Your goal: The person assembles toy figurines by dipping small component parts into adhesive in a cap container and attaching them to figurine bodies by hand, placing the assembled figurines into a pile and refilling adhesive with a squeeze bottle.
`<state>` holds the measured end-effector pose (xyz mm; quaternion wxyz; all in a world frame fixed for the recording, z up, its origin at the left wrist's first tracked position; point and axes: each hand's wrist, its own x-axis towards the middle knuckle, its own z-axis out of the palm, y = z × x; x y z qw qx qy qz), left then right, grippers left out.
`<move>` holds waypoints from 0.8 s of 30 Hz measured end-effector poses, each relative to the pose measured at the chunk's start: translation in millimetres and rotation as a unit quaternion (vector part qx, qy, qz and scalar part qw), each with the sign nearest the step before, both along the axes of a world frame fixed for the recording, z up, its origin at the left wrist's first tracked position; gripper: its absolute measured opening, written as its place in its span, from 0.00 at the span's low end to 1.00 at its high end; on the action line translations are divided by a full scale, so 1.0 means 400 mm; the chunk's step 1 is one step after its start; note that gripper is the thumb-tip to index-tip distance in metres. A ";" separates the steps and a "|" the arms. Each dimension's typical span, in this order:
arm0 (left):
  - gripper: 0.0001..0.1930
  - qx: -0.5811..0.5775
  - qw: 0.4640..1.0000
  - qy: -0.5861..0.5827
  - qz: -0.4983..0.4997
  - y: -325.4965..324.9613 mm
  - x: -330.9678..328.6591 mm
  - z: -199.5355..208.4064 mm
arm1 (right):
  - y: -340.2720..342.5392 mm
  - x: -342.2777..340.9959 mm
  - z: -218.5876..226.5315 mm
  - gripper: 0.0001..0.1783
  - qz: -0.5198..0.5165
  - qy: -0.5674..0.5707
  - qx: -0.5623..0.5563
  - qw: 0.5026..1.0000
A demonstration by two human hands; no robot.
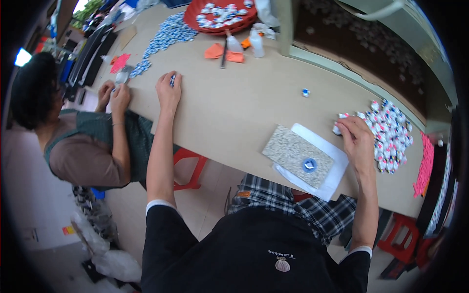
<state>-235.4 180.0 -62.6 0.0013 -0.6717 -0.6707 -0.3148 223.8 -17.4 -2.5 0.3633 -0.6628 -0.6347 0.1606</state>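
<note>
My left hand (169,94) is closed at the table's left part, with small blue-and-white pieces (172,80) showing between its fingers. At the right, my right hand (357,138) pinches a small white piece (336,130) at the near-left edge of a pile of small white, pink and blue pieces (388,132). Left of that hand, a speckled stone slab (288,149) lies on a white sheet (312,133). A round blue holder (309,165) with something shiny in its middle sits on the slab. One small blue-and-white piece (306,92) lies alone beyond the slab.
A co-worker (85,141) sits at the left, both hands over the table edge. Toward the back are a red basket (188,22) of pieces, a spread of blue-and-white pieces (166,36), squeeze bottles (256,43) and orange cloths (213,52). A shelf frame (337,61) borders the far right.
</note>
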 end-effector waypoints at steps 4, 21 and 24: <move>0.13 0.031 0.997 0.021 -0.073 -0.124 0.196 0.032 | 0.021 0.002 -0.010 0.05 0.046 -0.058 0.095 0.993; 0.19 -0.116 0.864 -0.025 -0.488 -0.176 0.785 0.053 | 0.027 0.098 -0.075 0.10 0.032 -0.294 0.138 0.945; 0.20 -0.112 0.852 -0.024 -0.511 -0.169 0.815 0.040 | 0.034 0.123 -0.076 0.09 0.051 -0.292 0.142 0.944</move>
